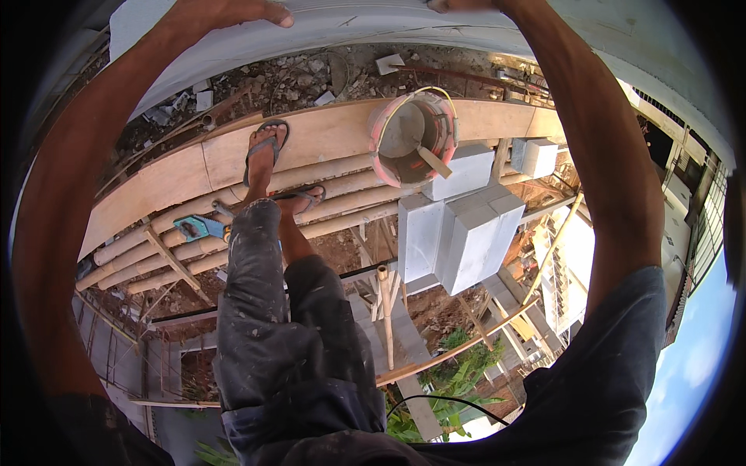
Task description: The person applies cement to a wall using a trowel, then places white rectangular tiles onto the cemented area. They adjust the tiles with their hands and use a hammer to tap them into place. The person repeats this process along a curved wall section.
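Observation:
Both my arms reach up and forward to a light grey wall point(342, 27) at the top of the view. My left hand point(233, 11) is at the wall's upper left, its thumb stretched out to the right; its other fingers are cut off by the frame. Of my right hand point(474, 5), little more than a thumb shows at the top edge, slightly blurred. Whether either hand grips something is hidden. Below them, a pinkish bucket point(377, 144) holds grey mortar point(402, 128) and a trowel with a wooden handle point(434, 161).
My sandalled feet stand on a plank point(318, 144) and bamboo poles point(342, 186) of a raised scaffold. Right of them, pale blocks point(482, 233) are stacked beside the bucket. A handsaw point(198, 227) with a blue-and-black handle lies left. Rubble point(303, 74) lines the wall's base; ground shows far below.

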Demonstrator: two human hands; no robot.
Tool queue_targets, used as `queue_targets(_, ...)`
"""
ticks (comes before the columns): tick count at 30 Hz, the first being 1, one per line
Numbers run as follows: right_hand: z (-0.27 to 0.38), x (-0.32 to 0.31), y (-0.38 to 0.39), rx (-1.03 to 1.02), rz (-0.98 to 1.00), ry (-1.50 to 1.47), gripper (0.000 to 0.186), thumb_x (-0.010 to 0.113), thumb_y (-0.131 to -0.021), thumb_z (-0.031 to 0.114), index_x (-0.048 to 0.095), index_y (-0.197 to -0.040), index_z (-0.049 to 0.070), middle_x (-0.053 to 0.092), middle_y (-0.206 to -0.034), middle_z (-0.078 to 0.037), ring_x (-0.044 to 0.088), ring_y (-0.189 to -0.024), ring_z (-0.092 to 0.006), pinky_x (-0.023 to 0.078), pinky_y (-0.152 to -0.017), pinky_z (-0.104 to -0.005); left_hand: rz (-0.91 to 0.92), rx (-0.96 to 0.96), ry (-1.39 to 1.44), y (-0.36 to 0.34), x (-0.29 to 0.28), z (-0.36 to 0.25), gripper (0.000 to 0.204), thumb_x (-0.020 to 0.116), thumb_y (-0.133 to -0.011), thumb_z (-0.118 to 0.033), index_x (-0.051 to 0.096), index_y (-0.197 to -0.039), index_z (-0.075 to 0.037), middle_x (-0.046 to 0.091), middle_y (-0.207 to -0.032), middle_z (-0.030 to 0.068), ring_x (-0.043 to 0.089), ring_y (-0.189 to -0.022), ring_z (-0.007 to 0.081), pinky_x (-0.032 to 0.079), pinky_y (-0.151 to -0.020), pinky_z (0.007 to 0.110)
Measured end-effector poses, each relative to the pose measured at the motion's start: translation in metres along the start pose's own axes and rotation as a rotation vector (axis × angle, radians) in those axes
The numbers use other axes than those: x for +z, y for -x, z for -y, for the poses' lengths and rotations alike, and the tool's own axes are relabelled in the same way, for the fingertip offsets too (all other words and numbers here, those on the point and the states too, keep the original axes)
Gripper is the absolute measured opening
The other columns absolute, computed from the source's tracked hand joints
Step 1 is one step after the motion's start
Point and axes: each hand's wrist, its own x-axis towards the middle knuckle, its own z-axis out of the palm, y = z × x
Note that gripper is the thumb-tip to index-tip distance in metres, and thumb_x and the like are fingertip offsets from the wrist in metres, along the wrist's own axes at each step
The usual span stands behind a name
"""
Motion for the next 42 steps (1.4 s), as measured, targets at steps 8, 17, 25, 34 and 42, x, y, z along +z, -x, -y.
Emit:
queue_targets(8, 0.012, 0.002, -0.005, 0.064, -0.008, -0.005, 0.120, 0.088, -0.061, 0.022, 0.016, -0.156, 0.036, 0.019, -0.157, -0.026, 0.025, -0.145, -0.0396, 0.020, -0.121, -0.0514, 0.035, 0.021, 0.025, 0.004, -0.003, 0.009, 0.114, 0.091, -0.054, -0.048, 0.039, -0.150, -0.015, 0.046, -0.131, 0.0231, 0.044, -0.121, 0.0370, 0.035, -0.099, 0.053)
queue_targets(17, -0.003, 0.006, 0.011, 0.118, -0.020, 0.149, 0.121, 0.088, -0.059, 0.020, 0.017, -0.156, 0.035, 0.021, -0.157, -0.026, 0.025, -0.144, -0.0399, 0.018, -0.122, -0.0512, -0.023, 0.085, 0.013, -0.018, 0.009, 0.007, 0.113, 0.091, -0.055, -0.047, 0.038, -0.151, -0.016, 0.045, -0.133, 0.0242, 0.042, -0.125, 0.0384, 0.036, -0.101, 0.055)
queue_targets(25, 0.021, 0.004, 0.000, 0.120, 0.006, 0.036, 0.116, 0.085, -0.062, 0.020, 0.018, -0.156, 0.031, 0.021, -0.156, -0.028, 0.025, -0.143, -0.0428, 0.021, -0.120, -0.0482, -0.053, 0.088, 0.026, 0.006, 0.010, 0.017, 0.112, 0.089, -0.056, -0.050, 0.038, -0.150, -0.017, 0.043, -0.136, 0.0265, 0.040, -0.127, 0.0411, 0.034, -0.102, 0.054)
queue_targets(34, -0.014, 0.040, 0.017, -0.112, -0.402, -0.017, 0.080, 0.070, -0.077, 0.018, 0.039, -0.150, 0.028, 0.031, -0.157, -0.014, 0.030, -0.142, -0.0392, 0.026, -0.118, -0.0541, -0.072, 0.101, 0.242, -0.021, 0.034, 0.024, 0.084, 0.061, -0.087, -0.056, 0.033, -0.152, -0.012, 0.037, -0.146, 0.0282, 0.035, -0.135, 0.0440, 0.028, -0.110, 0.055)
queue_targets(42, 0.107, 0.054, 0.088, 0.196, -0.808, -0.400, 0.053, 0.062, -0.091, 0.031, 0.053, -0.138, 0.007, 0.052, -0.137, -0.017, 0.046, -0.128, -0.0359, 0.034, -0.109, -0.0489, -0.004, -0.034, 0.328, 0.011, 0.043, 0.118, 0.087, 0.065, -0.080, -0.062, 0.043, -0.146, -0.008, 0.054, -0.131, 0.0236, 0.050, -0.123, 0.0400, 0.037, -0.107, 0.054)
